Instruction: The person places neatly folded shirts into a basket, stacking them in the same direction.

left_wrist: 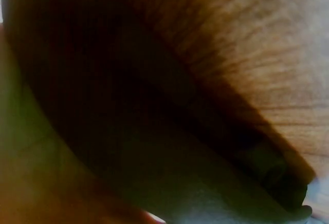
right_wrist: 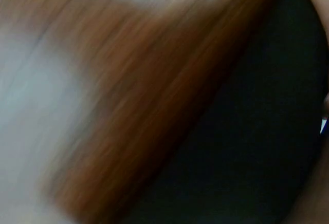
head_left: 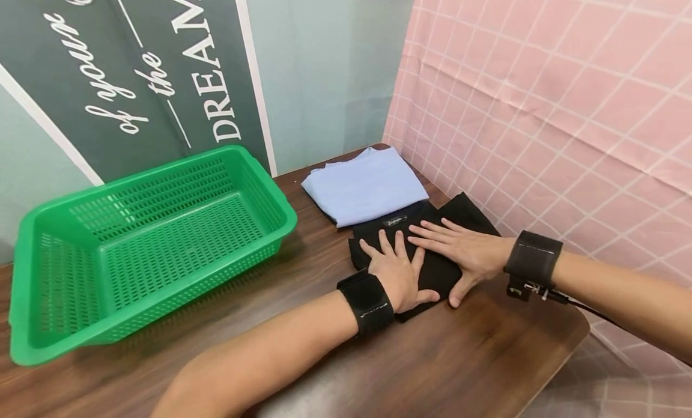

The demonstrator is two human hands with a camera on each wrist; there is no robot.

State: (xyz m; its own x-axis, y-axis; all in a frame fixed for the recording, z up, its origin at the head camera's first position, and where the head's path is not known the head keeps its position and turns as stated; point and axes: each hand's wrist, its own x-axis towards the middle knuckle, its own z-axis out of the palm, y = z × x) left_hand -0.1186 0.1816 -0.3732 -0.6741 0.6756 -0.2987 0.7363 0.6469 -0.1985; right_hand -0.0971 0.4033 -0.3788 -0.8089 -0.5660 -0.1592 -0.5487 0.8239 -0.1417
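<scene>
A folded black garment lies on the brown wooden table near its right edge. My left hand presses flat on its near left part, fingers spread and straight. My right hand lies flat on it just to the right, fingers pointing left, thumb off the cloth's near edge. A small label shows at the garment's far edge. Both wrist views are blurred: the left wrist view shows dark cloth and wood grain, the right wrist view dark cloth beside wood.
A folded light blue cloth lies just behind the black garment. An empty green slatted basket stands on the table's left half. A pink grid-patterned curtain hangs close on the right; a dark lettered poster covers the wall behind.
</scene>
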